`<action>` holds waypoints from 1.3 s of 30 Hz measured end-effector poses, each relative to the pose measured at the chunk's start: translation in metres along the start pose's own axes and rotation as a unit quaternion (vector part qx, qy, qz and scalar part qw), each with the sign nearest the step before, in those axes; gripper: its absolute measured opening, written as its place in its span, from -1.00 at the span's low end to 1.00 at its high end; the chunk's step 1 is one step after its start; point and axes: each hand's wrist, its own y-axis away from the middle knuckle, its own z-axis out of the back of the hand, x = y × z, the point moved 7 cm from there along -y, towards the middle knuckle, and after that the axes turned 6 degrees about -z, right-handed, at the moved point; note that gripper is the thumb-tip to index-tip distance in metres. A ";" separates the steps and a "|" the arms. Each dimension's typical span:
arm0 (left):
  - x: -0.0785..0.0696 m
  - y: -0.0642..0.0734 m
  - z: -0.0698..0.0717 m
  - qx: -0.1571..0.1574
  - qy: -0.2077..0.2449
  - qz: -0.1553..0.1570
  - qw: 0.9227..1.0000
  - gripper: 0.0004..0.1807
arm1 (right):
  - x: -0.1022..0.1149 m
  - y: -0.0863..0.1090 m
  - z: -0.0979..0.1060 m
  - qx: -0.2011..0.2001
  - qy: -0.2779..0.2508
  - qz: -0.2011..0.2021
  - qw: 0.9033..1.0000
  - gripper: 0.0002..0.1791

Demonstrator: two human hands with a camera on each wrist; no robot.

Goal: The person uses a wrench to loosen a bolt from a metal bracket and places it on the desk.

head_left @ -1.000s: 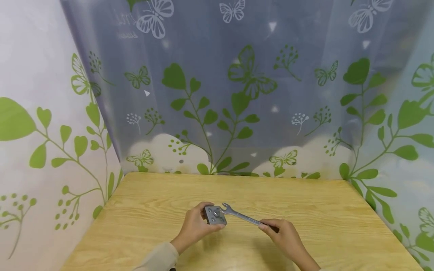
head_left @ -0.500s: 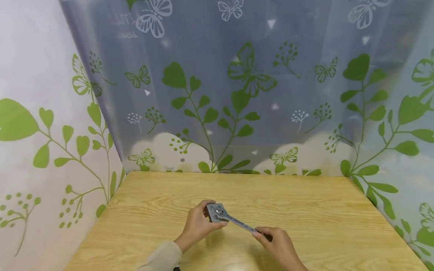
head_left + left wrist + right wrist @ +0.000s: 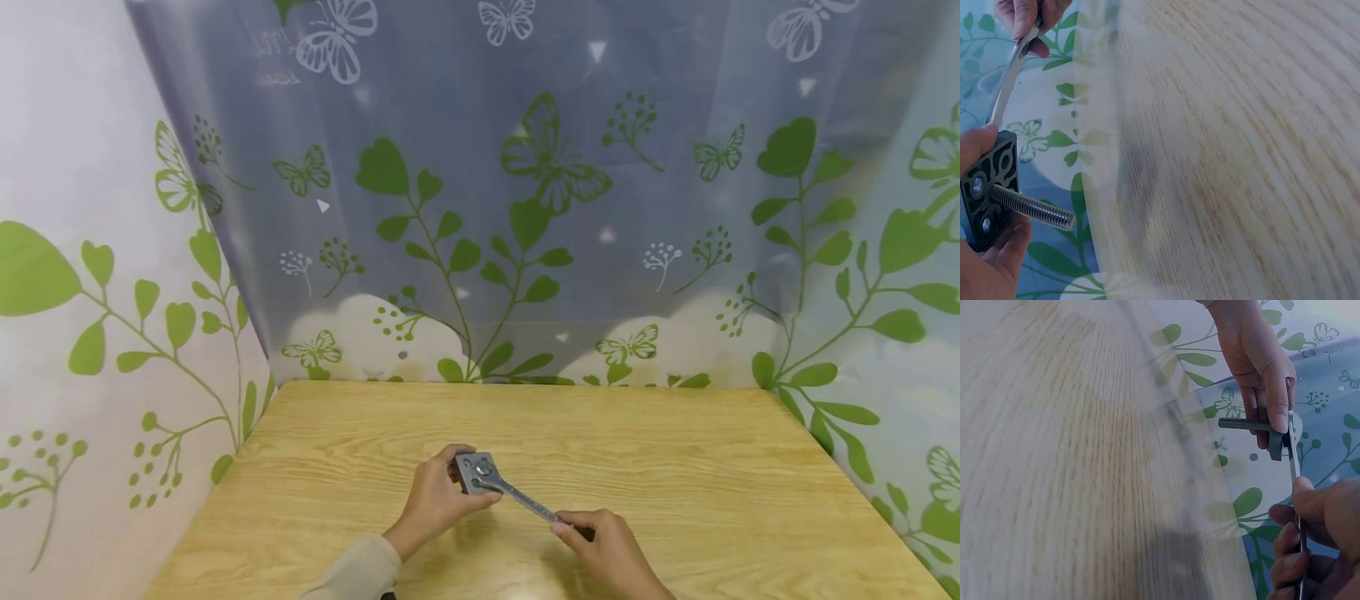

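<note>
Over the wooden table, my left hand (image 3: 431,502) grips a small square grey plate (image 3: 466,462) by its edges, thumb along the near side. A hex bolt head (image 3: 483,468) sits on its upper face. Out of the ribbed underside sticks the bolt's threaded shank (image 3: 1035,208), seen in the left wrist view. My right hand (image 3: 609,546) holds an open-end wrench (image 3: 528,501) by its far end. The wrench's head lies against the plate's face at the bolt head; how fully its jaws surround the hex cannot be told. In the right wrist view, fingers curl round the wrench handle (image 3: 1301,544).
The table (image 3: 360,425) has a light wood-grain top. Behind it hangs a grey-blue curtain (image 3: 480,275) with leaves and butterflies, and similar printed sheets stand at the left (image 3: 127,408) and right (image 3: 885,383).
The wrench head, apart from the bolt a second ago, has moved left onto it. Since then my right hand has swung the handle slightly left and toward me. My left hand has barely shifted.
</note>
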 end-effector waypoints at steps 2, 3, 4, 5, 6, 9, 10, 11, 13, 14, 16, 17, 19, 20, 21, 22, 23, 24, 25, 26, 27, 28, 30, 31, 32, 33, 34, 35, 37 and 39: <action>0.000 0.001 0.000 0.002 0.000 -0.004 1.000 -0.25 | 0.000 0.000 0.001 0.001 -0.002 0.000 1.000 -0.56; 0.000 0.001 0.000 0.004 0.002 -0.005 1.000 -0.25 | 0.000 -0.001 0.002 0.001 -0.003 0.001 1.000 -0.56; 0.000 0.001 0.000 0.007 0.006 -0.007 1.000 -0.26 | -0.001 -0.001 0.003 0.001 -0.006 0.002 1.000 -0.56; -0.001 0.001 0.000 0.010 0.010 -0.010 1.000 -0.26 | -0.001 -0.002 0.004 0.002 -0.008 0.005 1.000 -0.56; -0.001 0.001 0.000 0.014 0.014 -0.011 1.000 -0.27 | -0.001 -0.003 0.005 0.003 -0.008 0.009 1.000 -0.56; -0.001 0.002 -0.001 0.028 0.031 -0.013 0.999 -0.28 | -0.003 -0.007 0.009 0.011 -0.002 0.027 1.000 -0.56; -0.001 0.002 -0.001 0.033 0.039 -0.012 0.999 -0.29 | -0.003 -0.009 0.011 0.014 0.002 0.034 0.999 -0.56; -0.001 0.003 -0.001 0.039 0.045 -0.011 0.998 -0.29 | -0.004 -0.011 0.013 0.019 0.006 0.042 0.999 -0.56; -0.001 0.004 -0.002 0.050 0.057 -0.009 0.997 -0.29 | -0.005 -0.017 0.017 0.031 0.018 0.060 0.998 -0.57; -0.001 0.004 -0.003 0.055 0.063 -0.007 0.996 -0.29 | -0.006 -0.020 0.019 0.036 0.024 0.069 0.997 -0.58; -0.001 0.005 -0.005 0.067 0.069 -0.008 0.995 -0.29 | -0.007 -0.027 0.025 0.049 0.041 0.088 0.994 -0.59; -0.002 0.005 -0.006 0.072 0.070 -0.013 0.995 -0.30 | -0.006 -0.032 0.028 0.056 0.049 0.099 0.992 -0.60; -0.004 0.004 -0.008 0.085 0.076 -0.022 0.993 -0.30 | -0.005 -0.041 0.034 0.069 0.066 0.118 0.988 -0.61; -0.005 0.004 -0.009 0.091 0.079 -0.029 0.992 -0.31 | -0.005 -0.047 0.037 0.075 0.074 0.129 0.986 -0.61; -0.006 0.004 -0.010 0.097 0.081 -0.037 0.991 -0.31 | -0.003 -0.052 0.040 0.082 0.081 0.142 0.983 -0.62; -0.008 0.004 -0.011 0.104 0.086 -0.043 0.990 -0.31 | -0.001 -0.057 0.043 0.089 0.088 0.154 0.980 -0.64; -0.009 0.004 -0.012 0.110 0.091 -0.048 0.989 -0.32 | 0.002 -0.062 0.045 0.095 0.096 0.173 0.976 -0.65; -0.010 0.004 -0.013 0.116 0.096 -0.051 0.987 -0.32 | 0.005 -0.067 0.047 0.101 0.106 0.190 0.971 -0.67; -0.012 0.004 -0.014 0.123 0.100 -0.053 0.986 -0.33 | 0.009 -0.072 0.049 0.106 0.120 0.207 0.965 -0.69; -0.013 0.004 -0.016 0.131 0.104 -0.056 0.984 -0.33 | 0.013 -0.076 0.051 0.111 0.135 0.221 0.960 -0.70; -0.014 0.005 -0.018 0.140 0.109 -0.059 0.982 -0.33 | 0.018 -0.079 0.053 0.117 0.152 0.231 0.954 -0.71; -0.015 0.005 -0.020 0.151 0.114 -0.060 0.980 -0.34 | 0.023 -0.082 0.055 0.124 0.169 0.237 0.948 -0.73; -0.016 0.007 -0.024 0.176 0.119 -0.064 0.975 -0.35 | 0.031 -0.088 0.057 0.144 0.200 0.237 0.940 -0.73; -0.017 0.008 -0.027 0.188 0.121 -0.070 0.972 -0.35 | 0.035 -0.090 0.058 0.154 0.215 0.234 0.936 -0.73; -0.018 0.009 -0.028 0.199 0.124 -0.076 0.969 -0.36 | 0.040 -0.092 0.058 0.165 0.227 0.229 0.932 -0.73; -0.019 0.010 -0.030 0.209 0.126 -0.080 0.967 -0.37 | 0.044 -0.095 0.059 0.174 0.240 0.226 0.928 -0.73; -0.020 0.012 -0.031 0.218 0.127 -0.084 0.964 -0.37 | 0.049 -0.097 0.058 0.181 0.251 0.228 0.923 -0.73; -0.020 0.012 -0.033 0.225 0.128 -0.088 0.962 -0.37 | 0.054 -0.100 0.058 0.185 0.261 0.231 0.919 -0.73; -0.021 0.013 -0.034 0.236 0.129 -0.094 0.959 -0.37 | 0.064 -0.104 0.057 0.188 0.280 0.233 0.912 -0.73; -0.020 0.013 -0.035 0.244 0.128 -0.093 0.957 -0.38 | 0.073 -0.107 0.057 0.189 0.289 0.232 0.909 -0.73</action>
